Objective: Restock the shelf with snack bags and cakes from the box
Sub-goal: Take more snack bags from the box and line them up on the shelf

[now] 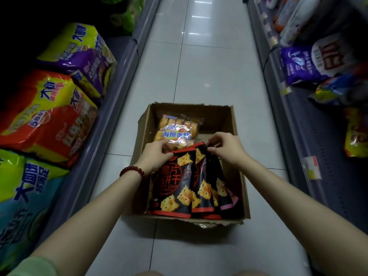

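Note:
An open cardboard box (237,136) sits on the aisle floor below me. Several black and red cracker snack bags (179,188) stand fanned out in its near half. Behind them lies a clear bag of sponge cakes (177,129) with a blue label. My left hand (157,156), with a red bead bracelet at the wrist, grips the top edge of the front snack bags. To the right, my right hand (227,149) pinches the tops of the bags further back in the fan.
The left shelf (111,108) carries large noodle multipacks in purple (79,54), red (47,114) and teal (25,196). On the right shelf (310,140) lie a purple and white bag (312,62) and yellow packs (356,134). White tiled floor (199,72) runs ahead between them.

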Motion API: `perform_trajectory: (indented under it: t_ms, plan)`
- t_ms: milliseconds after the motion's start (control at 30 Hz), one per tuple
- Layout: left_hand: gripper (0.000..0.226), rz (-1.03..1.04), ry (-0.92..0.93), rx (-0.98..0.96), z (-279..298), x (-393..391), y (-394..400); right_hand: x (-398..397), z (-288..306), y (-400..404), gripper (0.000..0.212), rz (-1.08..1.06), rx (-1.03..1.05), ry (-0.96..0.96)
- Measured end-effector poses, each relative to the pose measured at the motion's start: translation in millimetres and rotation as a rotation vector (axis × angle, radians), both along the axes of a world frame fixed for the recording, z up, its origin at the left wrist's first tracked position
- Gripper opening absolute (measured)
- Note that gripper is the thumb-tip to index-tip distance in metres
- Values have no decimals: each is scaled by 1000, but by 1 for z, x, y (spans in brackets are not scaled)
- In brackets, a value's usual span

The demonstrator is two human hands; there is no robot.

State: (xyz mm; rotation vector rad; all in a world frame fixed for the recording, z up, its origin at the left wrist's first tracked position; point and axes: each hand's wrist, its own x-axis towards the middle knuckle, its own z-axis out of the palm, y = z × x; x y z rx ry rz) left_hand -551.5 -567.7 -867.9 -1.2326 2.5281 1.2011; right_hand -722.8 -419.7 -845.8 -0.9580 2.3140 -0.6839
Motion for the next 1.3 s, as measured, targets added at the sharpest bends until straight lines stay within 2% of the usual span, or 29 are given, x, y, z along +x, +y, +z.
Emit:
perform_trajectory:
  t_ms: [133, 433, 567, 733, 933, 1100, 1300]
  plan:
    - [24, 35, 27, 3, -11, 9, 3, 2, 0, 11, 19, -42, -72, 11]
    - [36, 110, 47, 22, -30, 29, 25, 14, -17, 39, 33, -117, -74, -41]
    - [42, 144, 40, 77, -32, 33, 29, 21, -27, 41, 44, -164, -98, -57]
    - [60, 184, 10, 234, -45, 41, 36, 27, -38, 45, 57, -193, -107, -115]
    - [69, 236, 28, 266, -57, 46, 41, 34, -46, 47, 58, -200, -117, -181]
    - [75, 249, -12, 372, -62, 47, 40, 40, -51, 47, 52, -201, -110, -204]
    - [75, 290, 7, 353, -64, 45, 40, 38, -62, 50, 45, -248, -97, -213]
